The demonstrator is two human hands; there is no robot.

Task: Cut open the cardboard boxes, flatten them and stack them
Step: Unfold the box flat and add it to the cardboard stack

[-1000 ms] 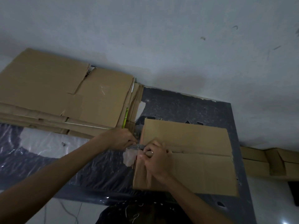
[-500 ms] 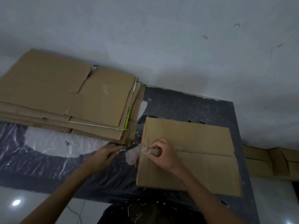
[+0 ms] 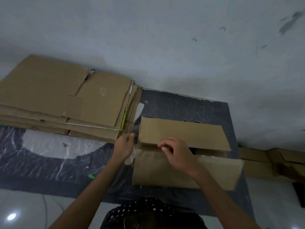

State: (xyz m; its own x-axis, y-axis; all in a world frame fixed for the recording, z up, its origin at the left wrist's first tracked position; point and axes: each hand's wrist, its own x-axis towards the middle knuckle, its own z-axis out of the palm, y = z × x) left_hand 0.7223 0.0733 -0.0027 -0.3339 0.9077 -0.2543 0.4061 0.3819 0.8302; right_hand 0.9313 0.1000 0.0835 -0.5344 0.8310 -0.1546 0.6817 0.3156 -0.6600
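**A:** Where's the box?

**B:** At about five o'clock in view. The box (image 3: 181, 171) lies on the dark mat (image 3: 181, 106), long side running across. Its far flap (image 3: 181, 134) is tilted up, with a dark gap between it and the near flap (image 3: 156, 169).

**A:** And the hands?

**B:** The right hand (image 3: 176, 154) is at the seam, fingers curled, tips hooked on the far flap's free edge. The left hand (image 3: 123, 147) sits at the box's nine o'clock end, fingers bunched toward the corner. Whether it pinches anything I cannot tell.

**A:** The pile?

**B:** A stack of flat cardboard (image 3: 57, 96) lies at ten o'clock against the wall (image 3: 165, 47), its right edge near the box's far left corner. A clear plastic sheet (image 3: 49, 149) covers the mat at eight o'clock. More cardboard (image 3: 257, 159) lies along the wall at four o'clock.
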